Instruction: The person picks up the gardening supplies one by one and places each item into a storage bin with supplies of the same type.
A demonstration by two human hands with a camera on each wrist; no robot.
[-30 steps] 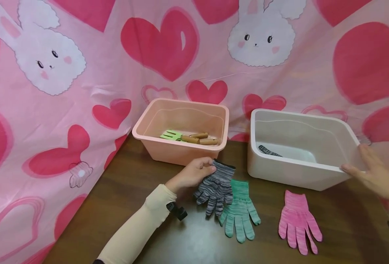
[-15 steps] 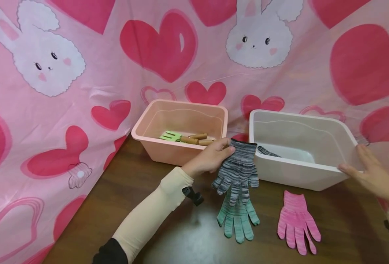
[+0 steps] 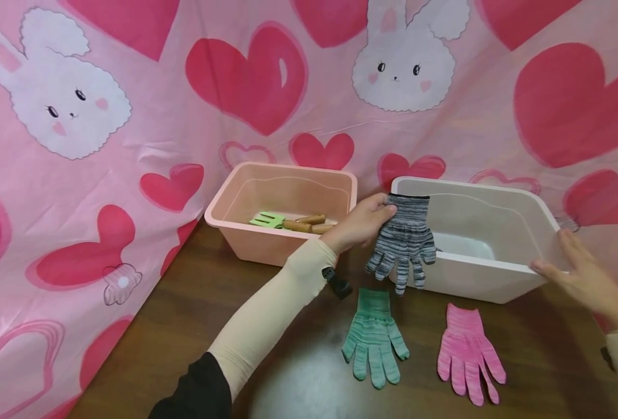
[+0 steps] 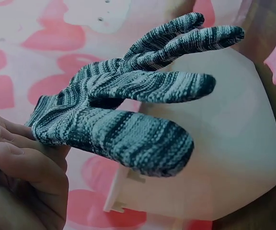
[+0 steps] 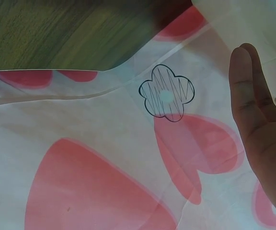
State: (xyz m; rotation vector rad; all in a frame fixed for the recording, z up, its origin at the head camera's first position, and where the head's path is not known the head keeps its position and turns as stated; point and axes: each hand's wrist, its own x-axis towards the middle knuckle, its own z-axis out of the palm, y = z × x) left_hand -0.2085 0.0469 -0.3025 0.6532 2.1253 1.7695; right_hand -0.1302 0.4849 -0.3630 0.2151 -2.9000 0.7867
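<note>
My left hand point(image 3: 360, 222) pinches a grey striped glove point(image 3: 404, 235) by its cuff; the glove hangs fingers down in front of the left end of the white bin point(image 3: 476, 269). In the left wrist view the fingers of the left hand point(image 4: 25, 167) hold the cuff of the grey glove point(image 4: 123, 96). My right hand point(image 3: 586, 279) rests on the right rim of the white bin, thumb in front. The right wrist view shows that hand point(image 5: 260, 115) with its fingers straight against the bin's side. A green glove point(image 3: 376, 337) and a pink glove point(image 3: 470, 352) lie flat on the table.
A peach bin point(image 3: 267, 247) at the back left holds a green fork point(image 3: 268, 219) and wooden-handled tools point(image 3: 297, 226). Behind both bins hangs a pink cloth point(image 3: 178, 116) with hearts and rabbits. The brown table point(image 3: 183, 337) lies under everything.
My left hand has lifted the grey glove off the green one and carried it up and right to the white bin. The right hand has stayed on the bin's rim.
</note>
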